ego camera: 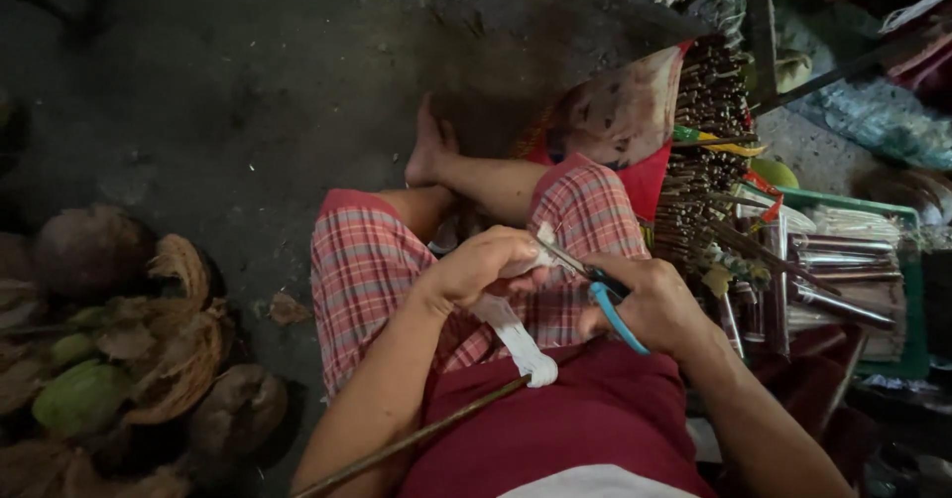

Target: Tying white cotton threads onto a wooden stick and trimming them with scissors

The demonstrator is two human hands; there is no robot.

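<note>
1. Head view, hands: the left hand (483, 265) is curled shut, its fingers pinching the upper end of a white strip (511, 331) over the lap. The right hand (656, 305) grips a pair of scissors (595, 282) with blue handles, fingers through and around the loops; the thin metal blades point left and meet the strip just beside the left fingertips.
2. Head view, the strip: it runs down from the left hand to a thin brown stick (416, 438), where it is wound into a small white knot. The stick lies slanted across the dark red cloth on the lap, heading toward the lower left.
3. Head view, the person: seated on a dark concrete floor (248, 91), legs in red plaid shorts (362, 270), one bare foot (428, 146) stretched forward.
4. Head view, right side: a bundle of dark brown sticks (706, 131) stands packed together just beside the right knee, with more wrapped sticks lying in a green tray (907, 290) behind it.
5. Head view, left side: coconut husks (183, 349) and a few green coconuts (79, 399) are heaped on the floor, well apart from the hands.
</note>
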